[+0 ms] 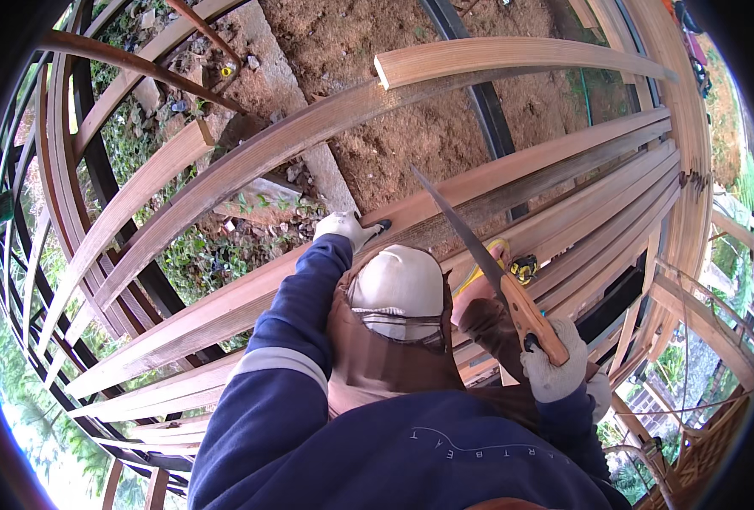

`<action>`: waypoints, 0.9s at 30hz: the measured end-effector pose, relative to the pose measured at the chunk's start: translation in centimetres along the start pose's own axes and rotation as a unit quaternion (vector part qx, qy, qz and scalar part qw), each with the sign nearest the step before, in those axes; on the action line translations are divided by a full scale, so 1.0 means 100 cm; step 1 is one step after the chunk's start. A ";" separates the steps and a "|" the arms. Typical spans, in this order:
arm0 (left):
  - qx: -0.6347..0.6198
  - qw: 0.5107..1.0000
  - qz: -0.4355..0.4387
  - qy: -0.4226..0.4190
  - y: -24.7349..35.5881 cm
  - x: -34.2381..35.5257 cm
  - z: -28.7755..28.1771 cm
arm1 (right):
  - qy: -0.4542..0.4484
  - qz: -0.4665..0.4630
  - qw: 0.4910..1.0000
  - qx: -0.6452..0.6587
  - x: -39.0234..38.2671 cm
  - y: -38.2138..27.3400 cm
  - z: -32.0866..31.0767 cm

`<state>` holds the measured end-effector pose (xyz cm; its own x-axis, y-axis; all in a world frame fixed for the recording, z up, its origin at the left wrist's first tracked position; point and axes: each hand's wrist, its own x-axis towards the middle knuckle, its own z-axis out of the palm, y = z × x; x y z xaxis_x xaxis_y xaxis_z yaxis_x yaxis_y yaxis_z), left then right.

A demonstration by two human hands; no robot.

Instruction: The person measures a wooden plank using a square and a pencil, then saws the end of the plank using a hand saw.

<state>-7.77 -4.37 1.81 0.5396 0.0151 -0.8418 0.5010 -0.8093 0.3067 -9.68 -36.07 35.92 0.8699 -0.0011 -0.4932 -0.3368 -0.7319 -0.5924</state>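
My left hand (pixel 343 228), in a white glove, presses down on a long wooden plank (pixel 224 306) that runs from the lower left to the upper right; a small dark object (pixel 383 226) lies by its fingers. My right hand (pixel 552 365), also gloved, grips the wooden handle of a hand saw (pixel 526 314). The saw's blade (pixel 453 221) slants up and to the left across the planks, with its tip above the plank I hold down. A yellow and black tape measure (pixel 523 268) lies on the planks just beside the blade.
Several more planks (pixel 598 212) lie side by side to the right on a dark metal frame (pixel 487 110). One loose board (pixel 513 55) lies across the top. Far below are bare earth (pixel 377 127), a concrete strip (pixel 309 144) and green plants (pixel 198 255).
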 end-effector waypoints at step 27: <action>-0.012 1.000 0.013 0.011 -0.002 0.002 0.005 | -0.017 -0.015 0.997 -0.074 -0.014 -0.015 0.001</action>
<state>-8.10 -4.53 1.37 0.5668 0.0065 -0.8238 0.5031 -0.7947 0.3398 -10.35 -34.90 37.47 0.8646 0.0436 -0.5005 -0.2525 -0.8235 -0.5080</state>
